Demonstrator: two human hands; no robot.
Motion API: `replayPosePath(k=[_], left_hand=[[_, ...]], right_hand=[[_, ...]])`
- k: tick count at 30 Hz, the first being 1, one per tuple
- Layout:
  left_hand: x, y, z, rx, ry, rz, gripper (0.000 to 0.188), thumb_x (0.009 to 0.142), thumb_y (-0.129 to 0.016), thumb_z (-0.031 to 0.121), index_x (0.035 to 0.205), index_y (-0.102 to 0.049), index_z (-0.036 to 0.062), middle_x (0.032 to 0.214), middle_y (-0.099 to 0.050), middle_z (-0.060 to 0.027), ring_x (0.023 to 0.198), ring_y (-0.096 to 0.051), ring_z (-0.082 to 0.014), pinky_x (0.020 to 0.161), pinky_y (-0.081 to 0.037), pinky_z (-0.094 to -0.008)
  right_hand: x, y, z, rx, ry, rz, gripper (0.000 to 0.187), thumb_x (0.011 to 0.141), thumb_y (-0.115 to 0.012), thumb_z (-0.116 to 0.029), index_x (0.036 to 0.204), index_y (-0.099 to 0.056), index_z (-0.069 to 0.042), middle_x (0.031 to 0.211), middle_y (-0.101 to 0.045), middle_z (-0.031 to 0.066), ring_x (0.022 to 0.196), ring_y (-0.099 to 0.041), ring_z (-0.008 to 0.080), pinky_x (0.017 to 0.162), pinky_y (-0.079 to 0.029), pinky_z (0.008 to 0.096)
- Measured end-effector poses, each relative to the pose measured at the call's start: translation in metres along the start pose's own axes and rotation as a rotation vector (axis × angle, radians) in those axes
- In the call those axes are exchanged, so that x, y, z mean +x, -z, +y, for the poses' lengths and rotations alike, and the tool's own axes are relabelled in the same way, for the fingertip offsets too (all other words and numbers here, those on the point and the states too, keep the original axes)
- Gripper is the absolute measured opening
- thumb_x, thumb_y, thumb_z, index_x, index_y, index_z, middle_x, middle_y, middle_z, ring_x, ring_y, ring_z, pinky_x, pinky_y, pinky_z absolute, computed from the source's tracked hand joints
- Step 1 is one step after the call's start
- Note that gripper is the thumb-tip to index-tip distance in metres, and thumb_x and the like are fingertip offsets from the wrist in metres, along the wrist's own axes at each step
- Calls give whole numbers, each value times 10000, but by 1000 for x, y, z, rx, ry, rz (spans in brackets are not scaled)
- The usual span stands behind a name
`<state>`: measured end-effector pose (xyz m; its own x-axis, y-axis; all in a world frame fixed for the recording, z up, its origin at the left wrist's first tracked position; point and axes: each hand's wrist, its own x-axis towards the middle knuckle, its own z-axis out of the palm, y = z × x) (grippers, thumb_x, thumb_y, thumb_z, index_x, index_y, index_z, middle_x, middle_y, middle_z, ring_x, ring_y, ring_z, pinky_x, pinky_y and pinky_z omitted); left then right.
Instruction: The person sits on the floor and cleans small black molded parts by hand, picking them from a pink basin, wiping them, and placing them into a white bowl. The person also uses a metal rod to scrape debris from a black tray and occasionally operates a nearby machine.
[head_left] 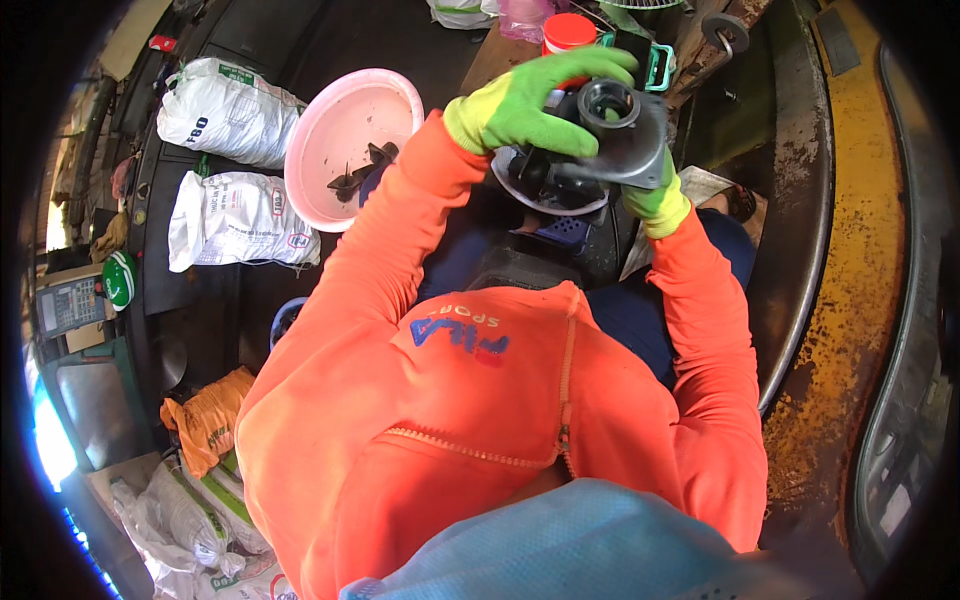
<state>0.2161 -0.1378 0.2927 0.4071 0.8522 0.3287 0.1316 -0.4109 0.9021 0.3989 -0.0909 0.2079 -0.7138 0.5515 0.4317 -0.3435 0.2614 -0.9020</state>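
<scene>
In the head view, both forearms reach forward in orange sleeves. The left hand (540,105), in a green glove with a yellow cuff, stretches out to the right of the pink basin (325,135), palm turned toward the right hand (655,205). That one, gloved alike, comes up farther right of the basin, beneath a dark plastic part (640,150).

The part sits in the air to the right of the basin, tilted, its round collar facing up, over a white bowl (565,207) with dark pieces inside.

Bold print marks the upper white sack (225,110) and the lower white sack (240,225), both left of the basin. Letters run across the jacket (440,400) and the orange bag (208,415), below the basin.

The left fingers spread wide in a C about the part's left side; how firmly they press, I cannot tell. The right hand holds the part from underneath; its fingers are mostly hidden, so their exact curl cannot be told.
</scene>
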Motion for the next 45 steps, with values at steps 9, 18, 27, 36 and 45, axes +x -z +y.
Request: replayPosePath(k=[9,18,27,36,45], left_hand=[[-19,-66,-12,114,-146,697,446,687,-815,85,1081,-618,11,1226,-618,-157,1129,-591,-236,964,-463,-362],[-16,-42,6,230,-301,365,393,617,-829,114,954,-645,26,1064,-691,-142,1011,-655,-278,906,-512,-380],[-12,-34,11,18,-290,8,366,633,-824,121,940,-649,26,1039,-698,-147,1004,-652,-300,942,-491,-409],[5,-4,13,-17,-226,-245,523,631,-825,243,1077,-644,38,1258,-594,-140,1251,-493,-313,1027,-395,-410],[-16,-73,-6,66,-109,676,480,679,-831,86,1096,-599,38,1259,-598,-125,1137,-575,-210,956,-466,-344]], right_hand=[[-3,-18,-4,-542,67,215,585,825,-708,-150,1340,-450,-47,1268,-576,108,1163,-579,234,963,-481,341],[2,-16,-41,-248,127,-59,684,639,-851,-158,1244,-542,-85,1135,-621,67,1009,-637,234,833,-547,369],[-17,1,-33,-387,177,-380,654,729,-851,-210,1289,-535,-88,1201,-611,56,1107,-591,204,973,-492,357],[-20,-10,13,109,-151,-84,624,825,-750,-214,1356,-461,-60,1309,-540,92,1177,-552,225,1009,-453,360],[-2,-24,1,-287,44,264,534,847,-708,-160,1300,-453,-39,1217,-564,80,1106,-578,200,914,-496,333]])
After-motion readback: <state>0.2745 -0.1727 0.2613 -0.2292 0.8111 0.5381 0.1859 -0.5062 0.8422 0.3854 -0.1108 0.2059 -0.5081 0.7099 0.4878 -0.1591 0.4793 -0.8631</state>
